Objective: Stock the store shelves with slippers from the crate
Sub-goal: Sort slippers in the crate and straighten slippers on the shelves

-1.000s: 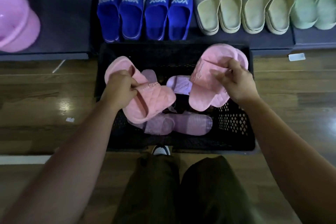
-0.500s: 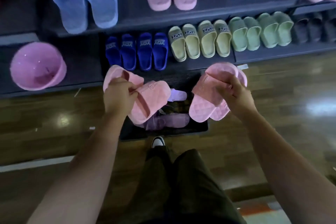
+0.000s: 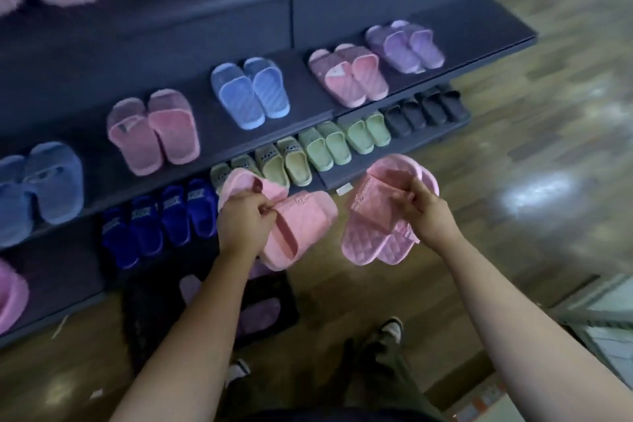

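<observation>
My left hand (image 3: 245, 224) grips a pair of pink quilted slippers (image 3: 301, 226) by the straps, held in the air over the floor. My right hand (image 3: 423, 212) pinches a second pink quilted pair (image 3: 373, 233), soles facing me. Both pairs hang in front of the lowest shelf. The black crate (image 3: 150, 315) sits on the floor below my left arm, with purple slippers (image 3: 260, 313) inside, partly hidden by my forearm.
Dark shelves (image 3: 479, 44) hold rows of slippers: pink (image 3: 154, 134), blue (image 3: 250, 92), pink (image 3: 349, 75) and purple (image 3: 406, 44) pairs on the middle tier, navy (image 3: 161, 223), beige (image 3: 284, 161), green (image 3: 346, 140) and black (image 3: 424, 110) below. Wooden floor lies to the right.
Both hands have lifted the pink pairs up and away from the crate. My view has risen and swung right, so higher shelf tiers now show.
</observation>
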Available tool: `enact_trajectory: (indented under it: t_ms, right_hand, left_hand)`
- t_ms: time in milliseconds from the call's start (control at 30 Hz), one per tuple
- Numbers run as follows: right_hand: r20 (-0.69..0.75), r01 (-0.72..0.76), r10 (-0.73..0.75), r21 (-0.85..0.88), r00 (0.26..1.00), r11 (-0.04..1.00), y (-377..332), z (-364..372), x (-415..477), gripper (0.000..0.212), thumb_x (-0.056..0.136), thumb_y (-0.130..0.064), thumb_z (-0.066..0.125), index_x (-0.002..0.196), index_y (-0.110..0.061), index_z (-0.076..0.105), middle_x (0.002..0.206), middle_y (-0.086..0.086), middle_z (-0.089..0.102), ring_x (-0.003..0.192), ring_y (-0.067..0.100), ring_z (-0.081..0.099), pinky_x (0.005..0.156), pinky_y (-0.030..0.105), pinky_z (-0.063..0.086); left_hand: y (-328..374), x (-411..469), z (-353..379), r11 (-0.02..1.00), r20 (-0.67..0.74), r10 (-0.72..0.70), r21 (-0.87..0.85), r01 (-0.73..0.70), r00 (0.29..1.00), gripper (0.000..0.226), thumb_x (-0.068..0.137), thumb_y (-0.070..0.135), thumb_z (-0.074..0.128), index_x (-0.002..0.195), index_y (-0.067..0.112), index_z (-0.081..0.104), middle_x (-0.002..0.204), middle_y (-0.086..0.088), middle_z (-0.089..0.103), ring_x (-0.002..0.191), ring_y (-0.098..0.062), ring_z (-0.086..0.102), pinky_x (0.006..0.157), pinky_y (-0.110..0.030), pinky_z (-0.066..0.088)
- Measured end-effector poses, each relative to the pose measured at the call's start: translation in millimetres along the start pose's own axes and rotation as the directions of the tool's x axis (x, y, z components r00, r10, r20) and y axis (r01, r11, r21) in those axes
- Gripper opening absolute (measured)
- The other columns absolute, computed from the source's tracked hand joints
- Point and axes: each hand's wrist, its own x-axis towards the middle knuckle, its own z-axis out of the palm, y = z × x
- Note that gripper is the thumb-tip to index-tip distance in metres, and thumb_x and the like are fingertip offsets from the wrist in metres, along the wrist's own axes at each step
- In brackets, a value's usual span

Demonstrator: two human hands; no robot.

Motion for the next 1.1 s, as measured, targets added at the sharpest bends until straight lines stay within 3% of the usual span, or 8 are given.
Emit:
enact_trajectory:
  t_ms: [167,367,500,667,800,933,1100]
  right_hand:
    - [-0.069,0.020,-0.021,-0.016,0.997,1.000,65,-100,37,0.027,0.097,-0.030,0.051,0.122,-0.018,0.052,0.103,0.008,0.066,0.080,0.020,0.052,0.065,0.028,0.035]
    - [-0.086,0.028,-0.028,0.000,0.996,1.000,119,-193,95,0.016,0.096,-0.030,0.053,0.106,-0.018,0.052,0.085,-0.001,0.061,0.078,0.023,0.056,0.063,0.031,0.038]
    - [-0.091,0.032,-0.032,0.007,0.995,0.999,144,-238,148,0.026,0.095,-0.031,0.054,0.119,-0.022,0.054,0.089,-0.001,0.063,0.082,0.022,0.057,0.066,0.031,0.041]
    - [-0.108,0.021,-0.015,0.057,0.994,0.998,165,-289,227,0.020,0.094,-0.031,0.055,0.114,-0.029,0.056,0.093,-0.001,0.066,0.084,0.021,0.060,0.069,0.030,0.043]
    - [-0.113,0.026,-0.019,0.059,0.993,0.998,179,-326,293,0.020,0.094,-0.027,0.058,0.113,-0.023,0.058,0.086,-0.004,0.061,0.082,0.019,0.059,0.069,0.025,0.037]
    - [-0.100,0.060,-0.055,0.046,0.993,0.997,194,-359,357,0.028,0.095,-0.026,0.056,0.123,-0.020,0.056,0.095,-0.007,0.058,0.085,0.014,0.055,0.069,0.020,0.035]
    - [-0.047,0.097,-0.095,0.046,0.994,0.994,223,-394,436,0.032,0.095,-0.032,0.054,0.127,-0.025,0.054,0.100,-0.004,0.061,0.090,0.018,0.058,0.076,0.027,0.041]
  left_hand:
    - [121,19,53,0.999,-0.057,-0.008,-0.054,0.005,0.998,0.004,0.072,0.009,0.072,0.075,0.007,0.072,0.079,-0.007,0.068,0.073,-0.024,0.060,0.064,-0.030,0.044]
    - [224,64,103,0.995,-0.085,-0.009,-0.095,0.001,0.996,0.006,0.072,0.011,0.071,0.077,0.009,0.074,0.081,-0.005,0.069,0.077,-0.024,0.060,0.066,-0.031,0.047]
    - [279,113,127,0.990,-0.116,0.018,-0.140,-0.034,0.993,0.006,0.069,0.007,0.072,0.075,0.008,0.073,0.079,-0.002,0.069,0.072,-0.021,0.060,0.062,-0.031,0.046]
    - [336,193,163,0.980,-0.147,0.065,-0.178,-0.091,0.987,0.006,0.067,0.006,0.071,0.073,0.006,0.072,0.076,-0.003,0.068,0.070,-0.022,0.060,0.062,-0.031,0.046]
    - [380,256,188,0.977,-0.142,0.061,-0.192,-0.088,0.988,0.008,0.070,0.007,0.071,0.078,0.007,0.073,0.081,-0.003,0.068,0.074,-0.020,0.060,0.065,-0.030,0.047]
    - [422,310,213,0.982,-0.120,0.058,-0.170,-0.078,0.991,0.006,0.071,0.009,0.071,0.077,0.009,0.072,0.081,-0.003,0.068,0.071,-0.017,0.057,0.063,-0.027,0.043]
    - [467,354,249,0.975,-0.155,-0.001,-0.218,-0.034,0.988,0.008,0.071,0.008,0.069,0.077,0.013,0.072,0.081,0.002,0.067,0.072,-0.013,0.056,0.063,-0.023,0.036]
